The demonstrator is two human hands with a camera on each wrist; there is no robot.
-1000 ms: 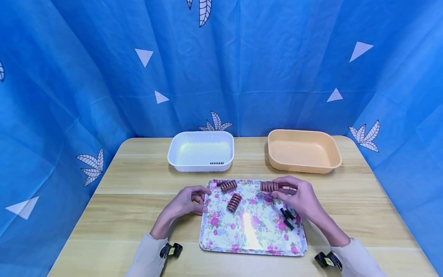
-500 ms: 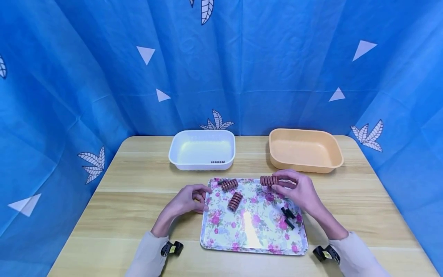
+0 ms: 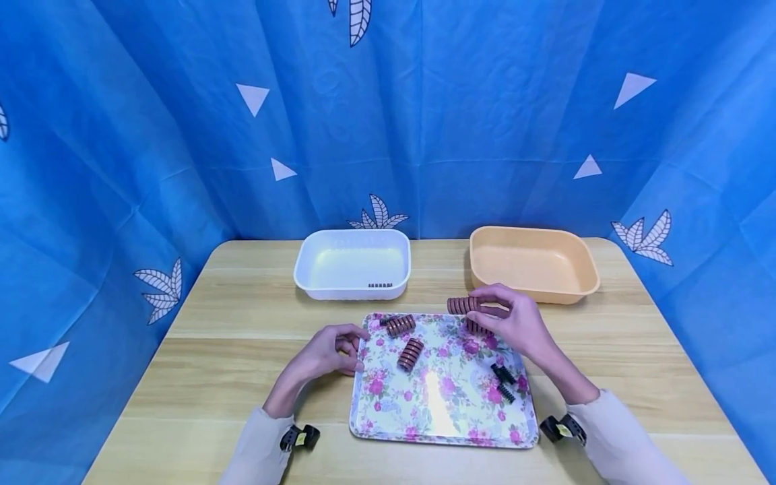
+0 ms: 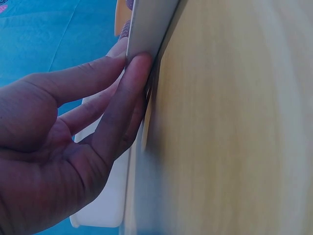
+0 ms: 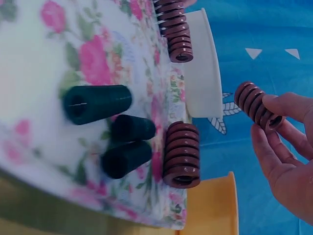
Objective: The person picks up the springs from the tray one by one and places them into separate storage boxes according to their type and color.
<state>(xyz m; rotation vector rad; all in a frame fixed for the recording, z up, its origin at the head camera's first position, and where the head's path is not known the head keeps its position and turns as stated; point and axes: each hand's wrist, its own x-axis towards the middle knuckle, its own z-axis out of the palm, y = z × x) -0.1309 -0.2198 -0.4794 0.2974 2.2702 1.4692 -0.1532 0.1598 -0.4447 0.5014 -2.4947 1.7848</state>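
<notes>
My right hand (image 3: 508, 316) pinches a brown coil spring (image 5: 253, 104) between thumb and fingers, raised near the far edge of the flowered tray (image 3: 436, 441). Below that hand another brown coil spring (image 5: 182, 154) lies on the tray, partly hidden in the head view. Two more brown coil springs, one at the far left (image 3: 401, 326) and one nearer the middle (image 3: 410, 355), lie on the tray. My left hand (image 3: 330, 351) holds the tray's left edge, thumb and fingers pinching the rim (image 4: 146, 34) in the left wrist view.
Several dark green springs (image 5: 98, 103) lie at the tray's right side, and a small dark one (image 3: 384, 322) at its far left. Behind stand a white tub (image 3: 354, 294), with a dark ribbed strip (image 3: 380, 285) inside, and an orange tub (image 3: 533, 294). A blue curtain (image 3: 448, 135) surrounds the table.
My right hand has lifted the brown coil spring off the tray and moved it away from me and slightly left. Another brown spring now shows beneath. The left hand stays at the tray's edge.
</notes>
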